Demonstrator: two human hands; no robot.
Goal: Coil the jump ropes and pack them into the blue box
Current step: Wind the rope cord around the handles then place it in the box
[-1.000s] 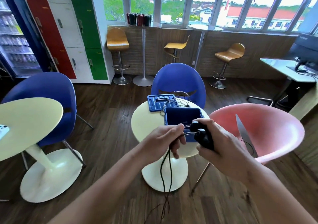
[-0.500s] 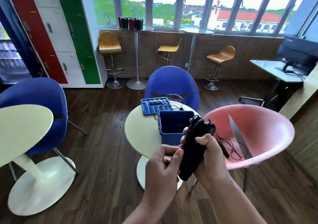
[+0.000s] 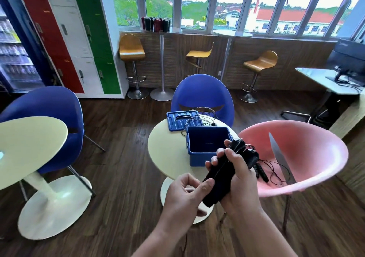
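Head view – rope where?
– R hand [image 3: 241,177] curled tight round black jump rope handles [image 3: 216,185], cord wound at top, just in front of blue box [image 3: 199,159] on round table [image 3: 164,150]
– L hand?
– L hand [image 3: 183,195] below, fingers curled, thumb on handles' low end; can't tell if pinching cord. 1 s ago cord hung to floor, now none hangs

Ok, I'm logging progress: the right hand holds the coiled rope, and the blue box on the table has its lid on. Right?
Not quite. The head view shows the box open, with its lid lying behind it on the table. The right hand does hold the coiled rope.
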